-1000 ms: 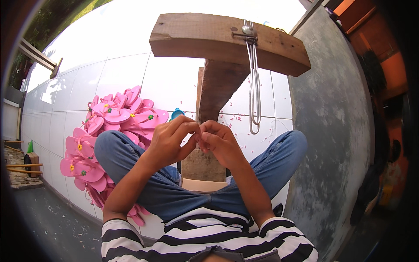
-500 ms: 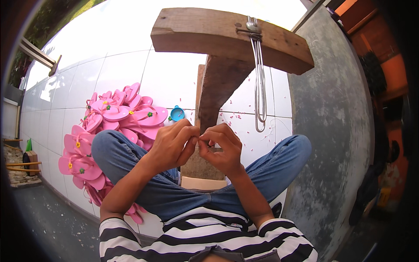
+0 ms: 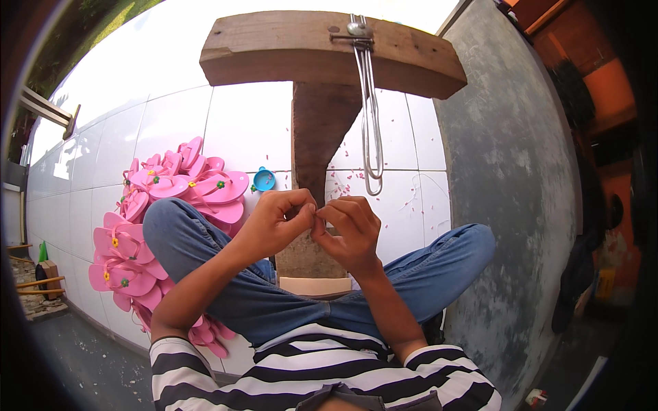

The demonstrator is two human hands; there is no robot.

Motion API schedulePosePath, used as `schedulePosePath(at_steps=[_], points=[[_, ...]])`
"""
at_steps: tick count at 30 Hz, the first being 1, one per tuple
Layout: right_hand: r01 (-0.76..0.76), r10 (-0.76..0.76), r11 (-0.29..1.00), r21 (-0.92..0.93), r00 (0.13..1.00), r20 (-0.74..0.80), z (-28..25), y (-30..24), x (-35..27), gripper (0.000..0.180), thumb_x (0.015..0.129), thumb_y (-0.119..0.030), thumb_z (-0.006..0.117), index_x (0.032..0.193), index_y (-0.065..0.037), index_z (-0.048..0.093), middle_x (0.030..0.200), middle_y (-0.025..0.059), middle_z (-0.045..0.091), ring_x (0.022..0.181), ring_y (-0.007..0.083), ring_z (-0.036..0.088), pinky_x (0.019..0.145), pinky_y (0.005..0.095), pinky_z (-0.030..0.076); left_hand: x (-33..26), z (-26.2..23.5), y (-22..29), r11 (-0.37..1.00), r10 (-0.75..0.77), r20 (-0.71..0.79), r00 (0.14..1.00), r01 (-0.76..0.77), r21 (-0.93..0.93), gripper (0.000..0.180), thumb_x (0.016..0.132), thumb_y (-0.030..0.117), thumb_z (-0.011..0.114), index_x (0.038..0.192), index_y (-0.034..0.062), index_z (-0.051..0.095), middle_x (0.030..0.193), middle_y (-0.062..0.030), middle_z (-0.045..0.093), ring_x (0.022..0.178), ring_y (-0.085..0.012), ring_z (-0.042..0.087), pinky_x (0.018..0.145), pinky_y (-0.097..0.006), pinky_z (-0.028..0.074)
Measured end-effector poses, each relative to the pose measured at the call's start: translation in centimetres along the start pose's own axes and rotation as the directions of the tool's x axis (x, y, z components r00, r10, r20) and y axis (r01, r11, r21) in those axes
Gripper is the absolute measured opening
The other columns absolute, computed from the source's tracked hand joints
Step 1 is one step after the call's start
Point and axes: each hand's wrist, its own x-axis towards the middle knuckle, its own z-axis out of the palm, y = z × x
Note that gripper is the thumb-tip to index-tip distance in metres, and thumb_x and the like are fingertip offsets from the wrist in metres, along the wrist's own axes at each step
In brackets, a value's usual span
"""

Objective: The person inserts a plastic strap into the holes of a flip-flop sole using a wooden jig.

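- Sitting cross-legged on a white tiled floor [image 3: 171, 123], we look down at our own lap, in blue jeans and a black-and-white striped shirt.
- Our left hand [image 3: 277, 222] and right hand [image 3: 349, 226] meet fingertip to fingertip just above our knees, raised close to our eyes, which suits fine work.
- Both hands are curled, thumbs pressed against forefingers, pinching a small item [image 3: 317, 218] between them; it is too tiny and too covered by the fingers for us to say what it is.
- Directly beyond the hands stands a wooden T-shaped stand [image 3: 322, 55], its upright post rising between our knees, so it is within easy reach.
- A long metal wire hook [image 3: 370, 116] hangs from a bolt on the crossbar of the stand, dangling free just above our right hand and not touching it.
- To our left, near our left knee, lies a heap of pink flip-flop sandals [image 3: 157, 219], each with a small coloured flower bead on the strap, piled within arm's reach.
- A small blue cup [image 3: 264, 180] sits on the floor between the pile and the post, close to our left hand.
- Tiny pink scraps [image 3: 346, 185] are scattered across the tiles near the post.
- A grey concrete wall [image 3: 507, 171] runs along our right.
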Motion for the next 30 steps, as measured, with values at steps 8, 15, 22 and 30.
schedulePosePath(at_steps=[8,15,22,30], points=[[-0.197,0.202,0.969,0.149,0.979,-0.014,-0.1,0.0,0.1,0.026,0.072,0.005,0.076,0.093,-0.005,0.065,0.09,0.0066,0.063,0.082,0.0207,0.063,0.072,0.0318,0.052,0.5,-0.1,-0.1,0.99,-0.016,-0.023,1.0,0.013,-0.143,0.021,0.098,0.012,0.057,0.083,-0.0018,0.06,0.07,0.0034,0.055,0.063,-0.0008,0.045,0.054,-0.021,0.037],[-0.543,0.547,0.675,0.499,0.823,0.156,0.1,-0.2,-0.1,0.025,0.083,0.002,0.073,0.107,-0.002,0.067,0.102,0.0092,0.065,0.086,0.0152,0.067,0.069,0.0266,0.055,0.0,-0.1,-0.4,0.995,0.041,-0.109,0.993,-0.05,-0.081,0.018,0.097,0.012,0.06,0.088,-0.0023,0.062,0.075,-0.0006,0.058,0.065,-0.0031,0.047,0.056,-0.022,0.038],[-0.424,0.383,0.84,0.338,0.905,0.184,-0.6,-0.6,0.4,0.019,0.083,-0.001,0.076,0.1,-0.004,0.07,0.102,0.0084,0.066,0.088,0.0176,0.068,0.067,0.0284,0.058,-0.2,-0.3,-0.2,0.992,0.114,-0.118,0.986,-0.107,0.06,0.014,0.095,0.012,0.063,0.088,-0.0009,0.065,0.073,-0.0014,0.056,0.061,-0.0064,0.046,0.055,-0.024,0.038],[-0.513,0.427,0.756,0.407,0.858,0.286,-0.7,-0.8,0.2,0.017,0.084,0.0,0.073,0.1,-0.004,0.07,0.1,0.0065,0.068,0.086,0.0139,0.067,0.07,0.0282,0.056,-0.8,-0.5,0.9,0.934,0.201,-0.104,0.974,-0.159,0.319,0.005,0.086,0.006,0.069,0.087,0.0017,0.067,0.073,-0.0041,0.055,0.059,-0.012,0.051,0.053,-0.027,0.04]])
